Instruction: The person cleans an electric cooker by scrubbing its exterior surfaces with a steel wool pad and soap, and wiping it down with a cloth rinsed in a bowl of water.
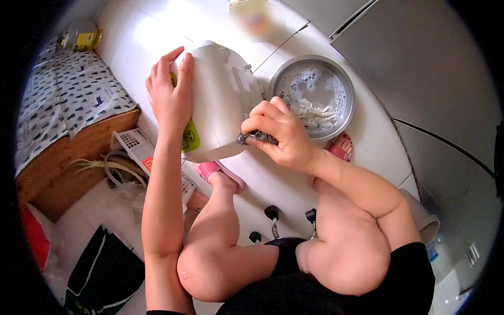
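A white, rounded plastic appliance body (218, 105) with green stickers on its side is tilted in front of me above the floor. My left hand (172, 92) holds it by the left side, the thumb along its upper edge and the fingers spread behind. Pinched in my right hand (283, 134) is a steel wool scrubber (257, 138), which touches the near right edge of the body. Just beyond my right hand stands a metal basin (350, 100), where a whitish cloth (315, 113) lies in soapy water.
Grey cabinets (436, 68) line the right side. A wooden box (79, 160) under a patterned cloth (73, 94) stands left, beside a white plastic basket (134, 139). A dark bag (102, 273) lies lower left. Stool legs (274, 223) show between my knees; pink slippers (226, 176) are on my feet.
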Demonstrator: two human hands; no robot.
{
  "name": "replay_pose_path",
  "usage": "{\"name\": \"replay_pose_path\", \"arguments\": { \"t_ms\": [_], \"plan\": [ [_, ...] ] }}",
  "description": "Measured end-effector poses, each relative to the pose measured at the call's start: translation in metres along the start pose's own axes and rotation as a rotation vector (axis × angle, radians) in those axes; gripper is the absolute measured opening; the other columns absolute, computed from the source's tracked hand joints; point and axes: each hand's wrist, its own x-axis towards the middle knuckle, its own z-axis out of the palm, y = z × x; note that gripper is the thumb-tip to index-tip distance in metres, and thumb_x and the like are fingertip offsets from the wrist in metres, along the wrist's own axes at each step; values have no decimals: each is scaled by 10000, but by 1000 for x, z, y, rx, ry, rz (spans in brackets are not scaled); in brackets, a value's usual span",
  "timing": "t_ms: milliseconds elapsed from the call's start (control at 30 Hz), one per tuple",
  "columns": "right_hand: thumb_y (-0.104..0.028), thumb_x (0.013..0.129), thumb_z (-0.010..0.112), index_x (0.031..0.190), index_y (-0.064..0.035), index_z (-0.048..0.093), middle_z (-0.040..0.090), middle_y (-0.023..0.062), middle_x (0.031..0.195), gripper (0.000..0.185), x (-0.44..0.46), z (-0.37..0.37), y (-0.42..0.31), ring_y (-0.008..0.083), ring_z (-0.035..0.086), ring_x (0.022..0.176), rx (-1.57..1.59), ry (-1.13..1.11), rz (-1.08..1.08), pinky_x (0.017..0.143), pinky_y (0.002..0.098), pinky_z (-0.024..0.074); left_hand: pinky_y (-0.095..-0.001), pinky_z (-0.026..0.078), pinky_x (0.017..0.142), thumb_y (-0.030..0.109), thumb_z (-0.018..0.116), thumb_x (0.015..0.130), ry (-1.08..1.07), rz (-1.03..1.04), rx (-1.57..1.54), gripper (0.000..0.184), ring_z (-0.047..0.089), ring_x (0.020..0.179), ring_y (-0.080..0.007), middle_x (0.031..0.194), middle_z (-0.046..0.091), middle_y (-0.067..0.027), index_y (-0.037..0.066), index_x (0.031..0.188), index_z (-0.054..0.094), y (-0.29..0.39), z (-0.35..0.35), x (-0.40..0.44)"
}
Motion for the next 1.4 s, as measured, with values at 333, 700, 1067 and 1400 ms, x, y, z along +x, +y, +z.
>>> {"name": "replay_pose_path", "arguments": {
  "t_ms": [333, 700, 1067, 1400],
  "plan": [
    [-29, 806, 718, 959, -73, 651, 592, 68, 909, 173, 0, 2, 4, 284, 530, 876, 0, 49, 57, 817, 372, 423, -444, 334, 1068, 544, 498, 969, -31, 16, -23, 509, 474, 1189, -314, 1243, 599, -125, 164, 1277, 636, -6, 1, 2],
    [-44, 763, 741, 955, -95, 653, 584, 67, 944, 218, -2, 1, 4, 295, 514, 877, -62, 37, 33, 799, 391, 447, -453, 339, 1062, 577, 484, 966, -77, -38, -72, 532, 468, 1183, -322, 1226, 600, -126, 177, 1283, 637, -10, 1, 4],
    [-89, 805, 760, 947, -67, 645, 584, 70, 943, 184, 11, 3, 4, 278, 527, 909, -39, 156, 48, 851, 373, 430, -444, 321, 1076, 571, 489, 972, 1, -58, -74, 519, 468, 1189, -326, 1253, 605, -131, 183, 1282, 641, -10, 4, -1],
    [-200, 864, 742, 1051, -155, 706, 530, 88, 1043, 196, -4, -8, 15, 293, 516, 1019, 59, 197, 174, 954, 395, 401, -528, 147, 1175, 305, 506, 998, 123, 280, 4, 360, 337, 1404, -356, 1445, 510, -107, 160, 1302, 635, -5, -8, -23]
  ]
}}
